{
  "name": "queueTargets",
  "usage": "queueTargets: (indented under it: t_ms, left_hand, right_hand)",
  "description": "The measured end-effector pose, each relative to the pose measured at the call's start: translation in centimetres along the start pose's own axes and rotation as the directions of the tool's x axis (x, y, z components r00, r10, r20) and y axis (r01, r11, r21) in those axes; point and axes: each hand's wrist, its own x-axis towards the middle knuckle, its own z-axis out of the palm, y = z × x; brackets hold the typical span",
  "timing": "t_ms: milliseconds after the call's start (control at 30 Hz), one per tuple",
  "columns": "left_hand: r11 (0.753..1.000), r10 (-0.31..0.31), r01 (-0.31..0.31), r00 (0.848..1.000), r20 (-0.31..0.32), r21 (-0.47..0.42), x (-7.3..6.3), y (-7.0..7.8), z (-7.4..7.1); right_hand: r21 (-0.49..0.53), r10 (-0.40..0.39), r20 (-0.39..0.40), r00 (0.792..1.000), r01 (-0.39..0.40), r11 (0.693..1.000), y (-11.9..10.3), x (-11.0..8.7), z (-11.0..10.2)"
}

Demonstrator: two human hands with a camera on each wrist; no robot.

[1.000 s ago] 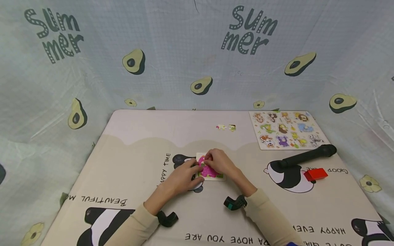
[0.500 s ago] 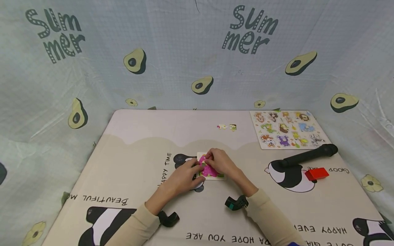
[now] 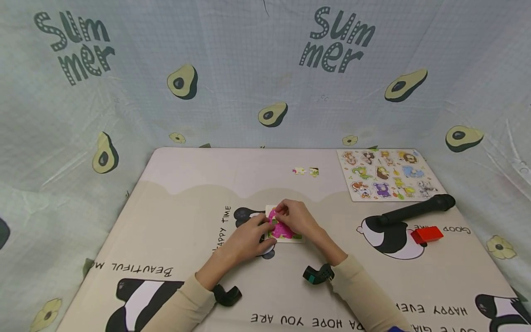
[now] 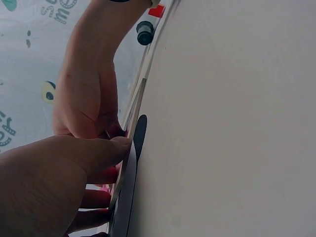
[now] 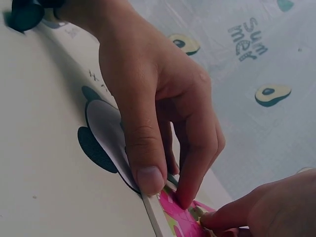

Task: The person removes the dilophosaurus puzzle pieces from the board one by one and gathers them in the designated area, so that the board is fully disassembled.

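Note:
A small pink jigsaw puzzle in a white-edged tray (image 3: pixel 284 232) lies mid-table. My left hand (image 3: pixel 248 236) grips it from the left; the right wrist view shows its thumb (image 5: pixel 149 180) on the tray's edge and a fingertip on the pink surface. Over the puzzle's upper part, my right hand (image 3: pixel 297 219) has its thumb and finger pinched together. A small yellowish bit shows by its fingertip (image 5: pixel 210 219) in the right wrist view, seemingly a puzzle piece, mostly hidden. Two loose puzzle pieces (image 3: pixel 298 171) (image 3: pixel 314 172) lie farther back.
A board of cartoon animals (image 3: pixel 386 177) stands at the back right. In front of it lie a black microphone (image 3: pixel 408 212) and a red block (image 3: pixel 427 235). The tablecloth has printed pandas and lettering. A sheet printed with avocados (image 3: pixel 271 115) hangs behind.
Both hands stay in nearly the same place on the puzzle. The head view has shifted very slightly.

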Motion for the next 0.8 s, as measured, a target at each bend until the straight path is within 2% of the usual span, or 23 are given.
queueTargets:
  t_ms: [433, 800]
  left_hand:
    - [1.000, 0.009, -0.009, 1.000, -0.011, 0.001, -0.06, -0.07, 0.03]
    - [1.000, -0.013, 0.013, 1.000, 0.005, -0.007, 0.00, -0.02, 0.07]
  right_hand:
    - [0.000, -0.033, -0.009, 0.999, 0.033, 0.999, 0.17, 0.05, 0.12]
    - [0.023, -0.038, -0.009, 0.999, 0.038, 0.999, 0.29, 0.33, -0.24]
